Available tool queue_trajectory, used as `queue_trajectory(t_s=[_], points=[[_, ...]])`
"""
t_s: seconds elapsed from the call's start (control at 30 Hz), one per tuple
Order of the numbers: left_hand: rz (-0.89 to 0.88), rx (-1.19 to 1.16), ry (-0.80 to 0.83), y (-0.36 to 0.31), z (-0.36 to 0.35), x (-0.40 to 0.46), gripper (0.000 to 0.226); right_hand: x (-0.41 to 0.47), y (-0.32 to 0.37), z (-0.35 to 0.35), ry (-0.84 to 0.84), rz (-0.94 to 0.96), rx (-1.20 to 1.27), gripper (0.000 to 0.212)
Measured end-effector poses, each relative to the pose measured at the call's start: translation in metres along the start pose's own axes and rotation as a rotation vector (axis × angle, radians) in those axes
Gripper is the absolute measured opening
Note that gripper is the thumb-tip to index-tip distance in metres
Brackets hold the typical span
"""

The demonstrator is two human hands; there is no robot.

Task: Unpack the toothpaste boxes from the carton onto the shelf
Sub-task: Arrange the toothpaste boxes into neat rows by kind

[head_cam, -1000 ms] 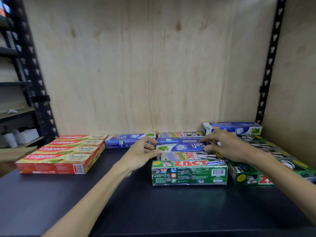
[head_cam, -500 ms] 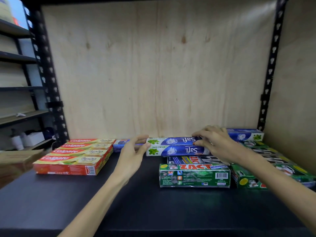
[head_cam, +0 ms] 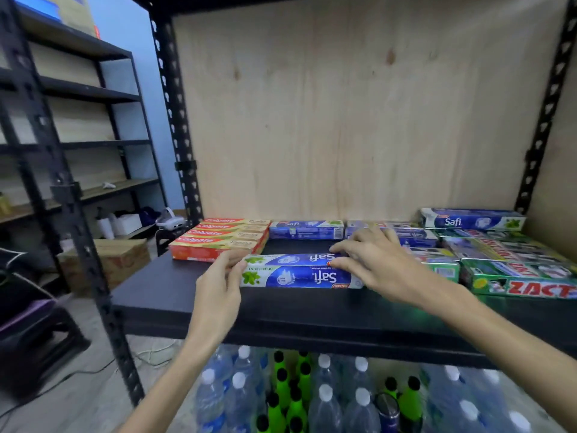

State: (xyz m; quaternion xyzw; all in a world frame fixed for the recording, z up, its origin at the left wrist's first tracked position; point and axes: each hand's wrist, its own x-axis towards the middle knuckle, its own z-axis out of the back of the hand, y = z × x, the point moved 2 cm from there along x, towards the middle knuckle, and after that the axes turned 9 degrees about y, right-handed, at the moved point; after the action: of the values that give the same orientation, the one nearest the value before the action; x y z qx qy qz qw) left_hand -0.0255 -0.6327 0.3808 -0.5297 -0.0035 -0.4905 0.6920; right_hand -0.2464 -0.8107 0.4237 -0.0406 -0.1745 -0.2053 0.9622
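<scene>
both hands held a pair of blue safi boxes (head_cam: 299,271) near the front edge of the black shelf (head_cam: 175,289), the labels reading upside down, with "double mint" legible on the nearer one. the left hand (head_cam: 218,285) gripped the boxes' left end, fingers curled around it; the right hand (head_cam: 371,264) lay across the right end, fingers spread over the top and thumb at the front face. whether the pair rested on the shelf or hung just above it could not be told. bare shelf stretched to the left and in front of the boxes. behind, four red colgate boxes (head_cam: 223,237) sat stacked at the left near the steel upright (head_cam: 178,120), more safi boxes (head_cam: 307,229) lined the plywood back (head_cam: 343,104), and green zact boxes (head_cam: 524,285) filled the right side. bottles (head_cam: 324,398) stood packed on the level below. a brown carton (head_cam: 115,260) sat on the floor to the left.
</scene>
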Motion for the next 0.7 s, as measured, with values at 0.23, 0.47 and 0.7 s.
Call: queue_trajectory(t_s=[0.23, 0.47, 0.7], points=[[0.091, 0.154, 0.049, 0.022, 0.013, -0.023, 0.031, -0.020, 0.039, -0.043, 0.021, -0.138, 0.149, 0.068], [0.043, 0.316, -0.099, 0.015, -0.014, -0.050, 0.016, -0.042, 0.064, -0.052, -0.140, -0.354, 0.671, 0.048], [0.007, 0.205, 0.278, -0.017, -0.042, -0.069, 0.075, -0.057, 0.084, -0.045, -0.135, -0.331, 1.078, 0.046]])
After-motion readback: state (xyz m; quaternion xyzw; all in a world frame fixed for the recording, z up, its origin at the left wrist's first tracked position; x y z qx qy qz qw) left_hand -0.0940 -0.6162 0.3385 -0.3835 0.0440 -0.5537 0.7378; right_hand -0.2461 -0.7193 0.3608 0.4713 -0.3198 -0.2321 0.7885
